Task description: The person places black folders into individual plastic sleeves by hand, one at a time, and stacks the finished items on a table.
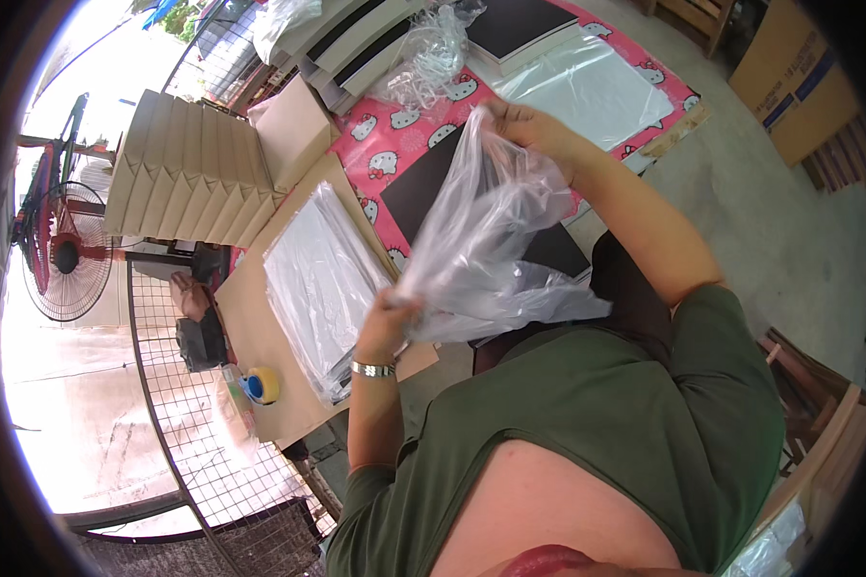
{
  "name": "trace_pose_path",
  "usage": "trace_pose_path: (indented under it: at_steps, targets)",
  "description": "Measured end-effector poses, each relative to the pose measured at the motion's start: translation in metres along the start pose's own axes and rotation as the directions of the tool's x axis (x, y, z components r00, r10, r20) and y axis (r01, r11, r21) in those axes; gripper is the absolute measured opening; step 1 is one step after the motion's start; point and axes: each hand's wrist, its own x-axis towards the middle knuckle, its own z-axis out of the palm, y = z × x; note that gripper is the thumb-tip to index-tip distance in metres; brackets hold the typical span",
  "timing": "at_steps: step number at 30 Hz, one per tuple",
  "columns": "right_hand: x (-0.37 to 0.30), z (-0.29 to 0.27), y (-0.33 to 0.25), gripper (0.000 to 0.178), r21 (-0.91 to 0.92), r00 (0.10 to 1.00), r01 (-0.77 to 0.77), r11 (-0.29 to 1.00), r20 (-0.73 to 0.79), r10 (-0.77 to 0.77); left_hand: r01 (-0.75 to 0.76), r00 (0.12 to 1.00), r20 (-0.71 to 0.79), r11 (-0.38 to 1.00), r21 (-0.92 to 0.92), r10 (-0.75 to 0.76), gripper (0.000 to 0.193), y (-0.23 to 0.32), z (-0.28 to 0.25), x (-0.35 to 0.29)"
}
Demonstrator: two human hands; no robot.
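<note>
Above the black board [416, 192] in front of the person, a clear bag [496, 240] is hanging between two hands, its film creasing and partly blurring. The left hand [387, 322] is closing its fingers on the bag's lower left edge, just beside a plastic-covered pile [313, 269]; a watch [373, 369] is circling that wrist. The right hand [518, 130] is pinching the bag's top edge, fingers bent and nearly together, higher up and farther from the body. The loose end is drooping towards the person's lap, and the board is showing on both sides of the film.

Judging by this hold, the person is spreading or shaking out the bag; whether its mouth is parting is too blurred to tell. The next move seems to be calling for finding the opening and separating the two layers, with one hand keeping a firm edge.

Around this, the pile is lying on cardboard [245, 327], with a tape roll [263, 386] sitting near its edge. Brown parcels [192, 168] are standing beyond, and pink cloth [356, 159] is covering the table's farther part.
</note>
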Motion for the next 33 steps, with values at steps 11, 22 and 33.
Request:
trace_pose_path:
  at_steps: [11, 22, 33]
  targets:
    - [0.046, -0.065, 0.007, 0.016, 0.008, 0.995, -0.018, 1.000, 0.096, 0.017, -0.045, 0.999, -0.038, 0.817, -0.575, 0.029, 0.041, -0.001, -0.026, 0.061]
    - [0.171, -0.166, 0.093, 0.029, -0.774, 0.896, -0.282, -0.567, -0.001, -0.443, 0.168, 0.830, -0.554, 0.914, 0.369, 0.072, 0.016, -0.056, -0.098, 0.256]
    - [0.171, -0.082, 0.044, 0.021, -0.870, 0.917, -0.266, -0.416, -0.096, -0.386, 0.098, 0.859, -0.494, 0.990, -0.101, -0.136, 0.025, 0.041, -0.081, 0.195]
